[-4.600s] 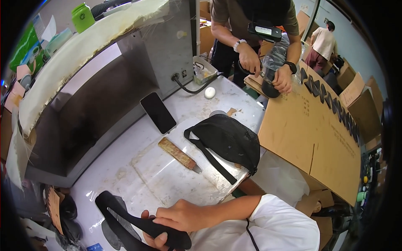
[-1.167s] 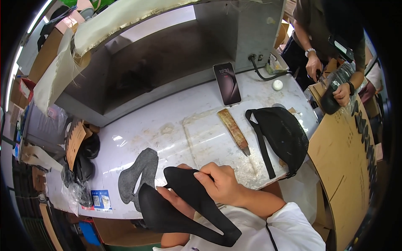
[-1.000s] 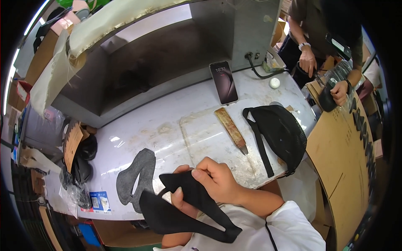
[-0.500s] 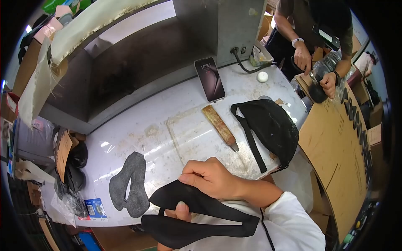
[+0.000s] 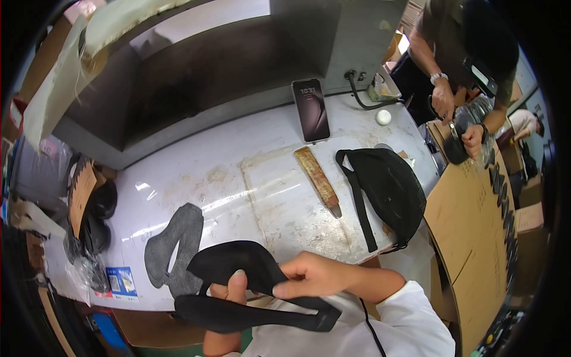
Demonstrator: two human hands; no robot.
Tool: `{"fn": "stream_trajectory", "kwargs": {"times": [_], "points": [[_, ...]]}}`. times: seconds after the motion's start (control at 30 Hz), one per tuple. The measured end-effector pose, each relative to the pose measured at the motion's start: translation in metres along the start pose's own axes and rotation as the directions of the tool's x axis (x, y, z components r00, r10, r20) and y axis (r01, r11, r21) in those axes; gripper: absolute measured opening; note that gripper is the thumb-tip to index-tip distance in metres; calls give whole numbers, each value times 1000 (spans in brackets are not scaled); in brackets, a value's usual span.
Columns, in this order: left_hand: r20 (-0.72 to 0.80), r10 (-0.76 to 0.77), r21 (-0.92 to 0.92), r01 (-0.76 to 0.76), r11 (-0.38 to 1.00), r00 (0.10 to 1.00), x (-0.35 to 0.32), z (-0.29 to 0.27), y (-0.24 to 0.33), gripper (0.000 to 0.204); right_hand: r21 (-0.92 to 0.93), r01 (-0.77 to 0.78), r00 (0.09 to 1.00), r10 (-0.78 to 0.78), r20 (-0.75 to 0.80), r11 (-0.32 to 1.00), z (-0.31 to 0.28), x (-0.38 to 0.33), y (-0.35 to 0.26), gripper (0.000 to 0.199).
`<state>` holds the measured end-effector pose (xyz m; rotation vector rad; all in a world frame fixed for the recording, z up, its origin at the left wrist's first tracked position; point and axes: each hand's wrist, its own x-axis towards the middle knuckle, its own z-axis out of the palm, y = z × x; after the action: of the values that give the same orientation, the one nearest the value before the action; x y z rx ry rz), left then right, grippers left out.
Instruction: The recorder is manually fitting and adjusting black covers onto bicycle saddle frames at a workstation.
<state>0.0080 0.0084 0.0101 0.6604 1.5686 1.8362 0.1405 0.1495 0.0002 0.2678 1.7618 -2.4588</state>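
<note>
A black shoe upper [image 5: 229,259] of soft fabric, with a long slit between its two sides, is held over the front edge of the table. My left hand [image 5: 232,290] grips it near its left end, the thumb showing in the opening and the other fingers mostly hidden. Further along the far side, my right hand [image 5: 312,275] pinches the edge between thumb and fingers. Just left of it, a grey felt piece [image 5: 172,247] of similar outline lies flat on the table, partly covered by the black upper.
On the white table [image 5: 232,217] lie a tape-wrapped knife [image 5: 317,180], a black mesh cap [image 5: 389,193] and a small white ball-like object [image 5: 383,117]. A phone [image 5: 311,110] leans by the grey metal housing [image 5: 238,65]. Black shoes [image 5: 96,232] sit left; a co-worker's hands [image 5: 458,131] hold scissors over cardboard.
My right hand has slid from the middle of the upper's far edge rightward and down. The upper has shifted left and now overlaps the grey piece. The view has tilted slightly.
</note>
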Motion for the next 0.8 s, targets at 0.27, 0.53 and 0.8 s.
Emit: {"fn": "stream_trajectory", "kwargs": {"times": [0.27, 0.53, 0.8], "points": [[-446, -166, -531, -111, 840, 880, 7, -21, -25, 45, 276, 166, 985, -148, -86, 947, -17, -13, 14, 49], [40, -144, 17, 144, 989, 989, -2, -9, 14, 29, -111, 84, 994, -75, 80, 990, -14, -5, 0, 47], [-72, -101, -390, 65, 918, 992, 2, -3, -17, 32, 451, -55, 998, 60, 2, 891, 4, -7, 20, 38]]}}
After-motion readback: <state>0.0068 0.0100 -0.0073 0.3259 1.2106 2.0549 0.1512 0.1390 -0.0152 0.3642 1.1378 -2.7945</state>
